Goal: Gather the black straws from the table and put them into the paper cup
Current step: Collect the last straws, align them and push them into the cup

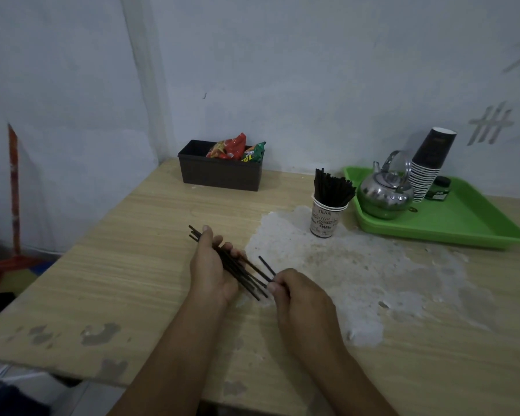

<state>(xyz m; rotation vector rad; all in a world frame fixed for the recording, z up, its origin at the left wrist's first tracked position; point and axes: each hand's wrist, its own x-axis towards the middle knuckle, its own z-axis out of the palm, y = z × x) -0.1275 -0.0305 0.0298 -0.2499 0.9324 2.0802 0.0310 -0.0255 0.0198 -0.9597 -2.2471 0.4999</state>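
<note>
The left hand [215, 265] lay palm-up just above the counter [132, 265], its fingers curled loosely round a bundle of black straws [237, 271]. The bundle's long axis ran diagonally, from the far left, where the tips stuck out past the thumb, down to the near right, where the ends fanned slightly toward the other hand. The straws were thin, straight, matte black and of like length, not quite aligned at either end. The right hand [297, 295] sat just beside the bundle's near ends, knuckles up, its grip pinched together on a single black straw [267, 266] that pointed away and to the left, roughly parallel to the bundle. The paper cup [324, 219] stood upright farther back and to the right, on a pale worn patch of the counter, white with dark lettering, and already packed with black straws [332, 187] standing on end and leaning to the right. Just beside the cup, a green tray [463, 223] carried a metal kettle [385, 193], a tilted stack of dark paper cups [430, 163] and a small dark jar [440, 190]. A dark box [219, 172] holding snack packets [231, 147] stood against the wall.
</note>
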